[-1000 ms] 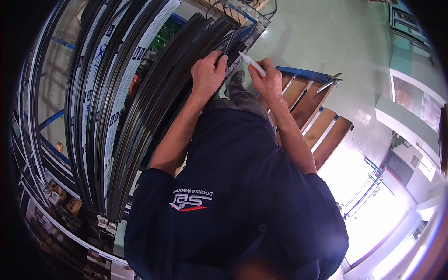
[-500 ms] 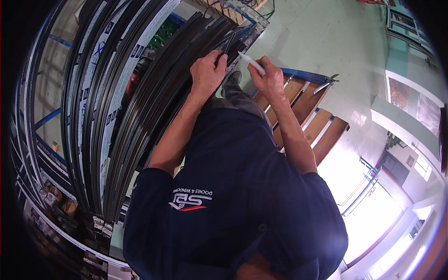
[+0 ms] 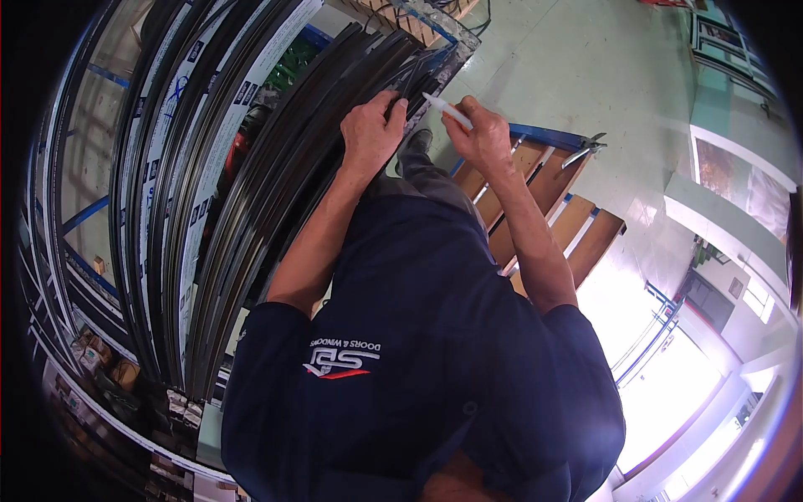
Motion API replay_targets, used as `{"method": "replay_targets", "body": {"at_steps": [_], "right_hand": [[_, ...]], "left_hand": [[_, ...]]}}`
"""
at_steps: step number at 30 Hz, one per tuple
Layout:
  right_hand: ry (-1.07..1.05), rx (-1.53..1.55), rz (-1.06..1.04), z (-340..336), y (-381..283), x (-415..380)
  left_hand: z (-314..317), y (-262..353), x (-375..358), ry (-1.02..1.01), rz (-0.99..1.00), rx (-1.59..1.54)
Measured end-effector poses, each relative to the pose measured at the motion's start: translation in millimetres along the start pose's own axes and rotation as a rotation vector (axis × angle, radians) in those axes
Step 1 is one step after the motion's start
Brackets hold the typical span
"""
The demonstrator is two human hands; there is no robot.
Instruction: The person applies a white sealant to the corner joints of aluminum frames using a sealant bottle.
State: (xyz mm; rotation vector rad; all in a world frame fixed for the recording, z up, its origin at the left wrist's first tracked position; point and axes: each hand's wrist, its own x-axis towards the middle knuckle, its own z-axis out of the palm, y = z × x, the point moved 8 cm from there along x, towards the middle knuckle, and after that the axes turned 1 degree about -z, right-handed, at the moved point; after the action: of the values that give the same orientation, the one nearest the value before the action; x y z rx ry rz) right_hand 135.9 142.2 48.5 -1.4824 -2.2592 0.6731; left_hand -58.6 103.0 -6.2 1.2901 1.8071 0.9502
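My right hand (image 3: 483, 140) is closed around a small white glue tube (image 3: 448, 110). Its narrow nozzle points up and left toward my other hand. My left hand (image 3: 370, 132) rests at the near ends of the dark profiles, thumb and fingers closed on a thin dark piece (image 3: 408, 84) whose kind I cannot make out. A gap separates the nozzle tip from the left fingertips. Long dark frame profiles (image 3: 280, 151) lie side by side, left of and beneath the left forearm.
Profiles with white printed film (image 3: 222, 125) stand in a rack at left. A wooden slatted pallet or cart (image 3: 535, 171) with a blue edge is right of my legs; pliers (image 3: 585, 151) lie at its corner. Pale green floor (image 3: 569, 67) stretches ahead.
My right hand has turned slightly and moved the glue tube a little left, its nozzle nearer my left hand. The left hand has stayed in place.
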Motion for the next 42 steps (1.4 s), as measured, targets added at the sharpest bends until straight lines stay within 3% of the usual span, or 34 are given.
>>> {"method": "replay_targets", "body": {"at_steps": [6,13,25,37,42], "right_hand": [[0.105,0.044,0.057,-8.1,10.5,9.4],[-0.037,0.027,0.089,1.5,-1.6,-5.8],[0.084,0.017,0.048,-8.9,10.0,4.4],[-0.037,0.029,0.013,-6.0,-7.4,-0.5],[0.017,0.027,0.009,-9.4,-2.4,2.5]], "left_hand": [[-1.0,0.8,0.1,-0.001,0.004,-0.006],[-1.9,2.7,-0.2,0.018,0.011,0.003],[-1.9,2.7,-0.4,0.009,-0.008,-0.015],[-0.7,0.6,0.2,0.049,0.028,0.035],[0.1,-1.7,0.0,0.035,0.017,0.031]]}}
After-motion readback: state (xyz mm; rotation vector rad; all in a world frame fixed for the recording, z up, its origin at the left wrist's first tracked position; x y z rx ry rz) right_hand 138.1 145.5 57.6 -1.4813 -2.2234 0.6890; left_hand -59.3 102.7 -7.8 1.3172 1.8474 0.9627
